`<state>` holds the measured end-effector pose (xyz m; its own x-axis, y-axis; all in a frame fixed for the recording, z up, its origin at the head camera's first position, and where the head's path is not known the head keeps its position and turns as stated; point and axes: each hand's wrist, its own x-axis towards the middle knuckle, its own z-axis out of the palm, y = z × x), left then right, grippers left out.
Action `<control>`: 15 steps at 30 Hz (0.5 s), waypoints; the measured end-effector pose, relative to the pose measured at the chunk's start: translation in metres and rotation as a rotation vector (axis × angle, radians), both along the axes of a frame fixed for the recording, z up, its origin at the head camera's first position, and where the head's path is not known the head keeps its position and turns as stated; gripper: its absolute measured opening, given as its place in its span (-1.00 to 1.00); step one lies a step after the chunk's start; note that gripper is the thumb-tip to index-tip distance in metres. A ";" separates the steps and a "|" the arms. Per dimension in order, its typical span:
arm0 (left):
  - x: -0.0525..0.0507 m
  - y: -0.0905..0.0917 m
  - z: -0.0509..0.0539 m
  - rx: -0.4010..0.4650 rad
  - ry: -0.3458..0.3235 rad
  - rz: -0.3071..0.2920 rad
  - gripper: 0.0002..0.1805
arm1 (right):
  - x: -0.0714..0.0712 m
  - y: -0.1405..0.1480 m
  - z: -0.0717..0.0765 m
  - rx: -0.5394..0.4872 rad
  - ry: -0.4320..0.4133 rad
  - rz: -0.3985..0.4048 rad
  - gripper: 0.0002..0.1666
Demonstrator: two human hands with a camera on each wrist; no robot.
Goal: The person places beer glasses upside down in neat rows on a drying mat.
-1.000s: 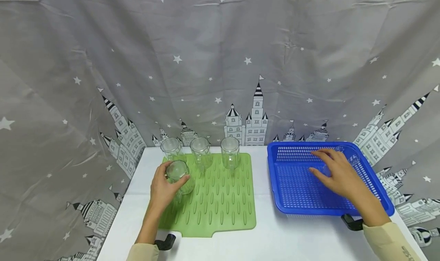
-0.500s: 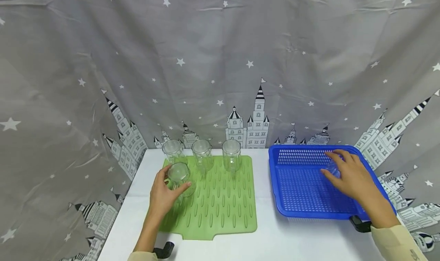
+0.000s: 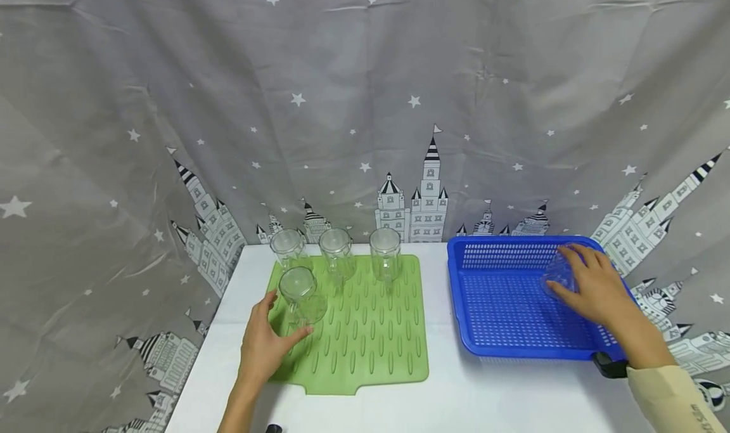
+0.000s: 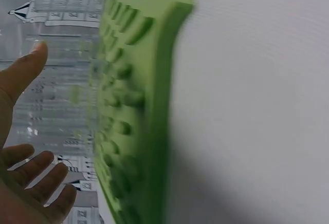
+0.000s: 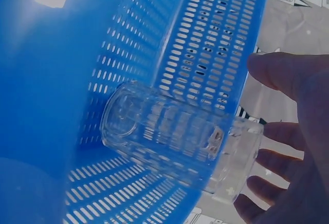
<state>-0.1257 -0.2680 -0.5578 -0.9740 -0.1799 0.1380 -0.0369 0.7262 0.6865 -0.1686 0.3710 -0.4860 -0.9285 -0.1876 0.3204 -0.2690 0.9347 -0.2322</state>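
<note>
Four-sided around nothing, my left hand [image 3: 262, 344] is spread beside the near clear glass mug [image 3: 298, 285] on the green ridged mat [image 3: 365, 338]. In the left wrist view, its thumb and fingers stand apart from the glass. Over the blue basket [image 3: 464, 331], my right hand [image 3: 599, 290] reaches round a clear drinking glass [image 3: 554, 274] near the right wall. The right wrist view has the fingers close to one end of this glass [image 5: 169, 136], the thumb clear of it; whether the fingers touch it I cannot tell.
Along the mat's back edge stand three more glass mugs [image 3: 288, 245], [image 3: 336, 246], [image 3: 385, 249] in a row. White cloth covers the table [image 3: 439, 382]. A grey curtain [image 3: 342, 71] with stars and castles hangs behind.
My left hand has drawn back toward the near edge, off the near mug, which stays on the mat. My right hand has moved rightward in the basket to the glass.
</note>
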 end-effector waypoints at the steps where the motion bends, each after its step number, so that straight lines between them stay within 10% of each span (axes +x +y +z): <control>1: 0.002 -0.001 -0.001 -0.023 -0.013 0.005 0.33 | 0.000 0.001 -0.001 -0.002 0.001 0.003 -0.05; 15: 0.022 -0.027 -0.018 -0.256 -0.029 -0.022 0.41 | -0.003 0.012 -0.005 0.046 -0.132 -0.053 0.01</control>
<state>-0.1038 -0.2948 -0.5758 -0.9814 -0.1217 0.1482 -0.0364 0.8769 0.4792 -0.1721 0.3830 -0.4910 -0.9710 -0.1492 0.1868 -0.1892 0.9571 -0.2194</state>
